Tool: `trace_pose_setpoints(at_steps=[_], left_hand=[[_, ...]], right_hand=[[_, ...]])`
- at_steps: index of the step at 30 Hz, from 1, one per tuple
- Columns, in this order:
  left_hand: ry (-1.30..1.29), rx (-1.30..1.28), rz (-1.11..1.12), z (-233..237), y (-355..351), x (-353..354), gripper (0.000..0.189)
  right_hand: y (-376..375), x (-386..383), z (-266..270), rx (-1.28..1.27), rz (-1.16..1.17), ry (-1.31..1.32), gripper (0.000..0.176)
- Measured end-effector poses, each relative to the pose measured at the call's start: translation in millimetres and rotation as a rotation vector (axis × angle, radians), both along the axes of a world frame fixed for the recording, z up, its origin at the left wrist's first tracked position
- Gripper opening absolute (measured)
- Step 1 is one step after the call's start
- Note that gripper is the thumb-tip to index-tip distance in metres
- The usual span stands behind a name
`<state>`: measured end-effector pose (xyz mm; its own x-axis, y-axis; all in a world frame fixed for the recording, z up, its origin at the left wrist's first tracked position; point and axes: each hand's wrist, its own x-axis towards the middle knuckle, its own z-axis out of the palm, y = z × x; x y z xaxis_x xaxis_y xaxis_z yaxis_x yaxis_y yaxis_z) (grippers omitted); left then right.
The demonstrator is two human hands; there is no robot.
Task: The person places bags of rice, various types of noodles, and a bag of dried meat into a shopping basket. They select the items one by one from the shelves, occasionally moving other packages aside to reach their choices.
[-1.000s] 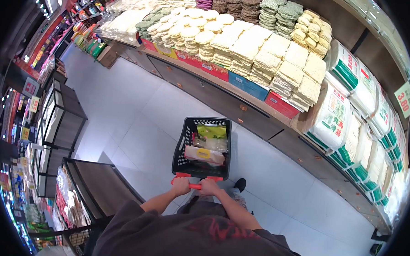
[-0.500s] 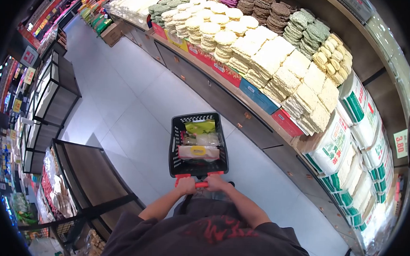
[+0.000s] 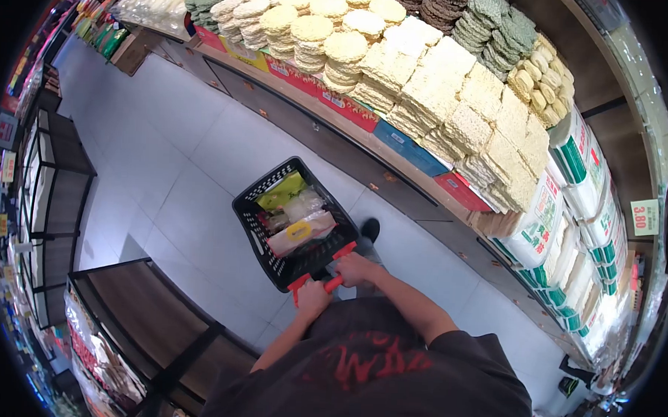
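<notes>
A black plastic shopping basket (image 3: 248, 223) with a red handle (image 3: 333, 284) stands in front of my body, turned toward the upper left. My left hand (image 3: 314, 297) is wrapped round the left part of the handle. Round its right part my right hand (image 3: 355, 268) is closed. Inside the basket lie a green packet (image 3: 281, 190), a clear plastic-wrapped item (image 3: 304, 205) and a pale pack with a yellow label (image 3: 299, 231). What supports the basket from below is hidden.
Along the right runs a display counter (image 3: 330, 134) stacked with dried noodle cakes (image 3: 429, 78). White and green bagged packs (image 3: 545, 233) are piled at its near end beside a price card (image 3: 644, 217). Dark shelving (image 3: 143, 312) stands at the left. Pale floor tiles (image 3: 165, 156) lie between them.
The basket has swung anticlockwise in view, its far end now toward the upper left, and my hands turned with it. A shoe shows beside it. The shelves have shifted left.
</notes>
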<state>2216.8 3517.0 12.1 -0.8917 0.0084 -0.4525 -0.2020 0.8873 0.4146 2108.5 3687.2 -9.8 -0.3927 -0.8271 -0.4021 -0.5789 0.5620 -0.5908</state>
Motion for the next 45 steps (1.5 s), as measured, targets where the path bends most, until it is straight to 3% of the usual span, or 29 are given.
trace_pose_setpoints(at_steps=[11,19,41,45], left_hand=[[-0.031,-0.079,0.237,-13,-27,-94,0.015],[0.014,-0.116,0.317,-19,-70,-152,0.014],[-0.012,-0.091,0.429,-7,-211,-258,0.017],[0.007,-0.076,0.358,-16,-249,-267,0.019]], right_hand=[[-49,-138,-13,-0.232,0.243,-0.071,0.024],[-106,-208,-32,-0.398,0.297,-0.070,0.016],[-260,-303,-29,-0.404,0.296,0.042,0.018],[-293,-321,-25,-0.287,0.341,0.016,0.018]])
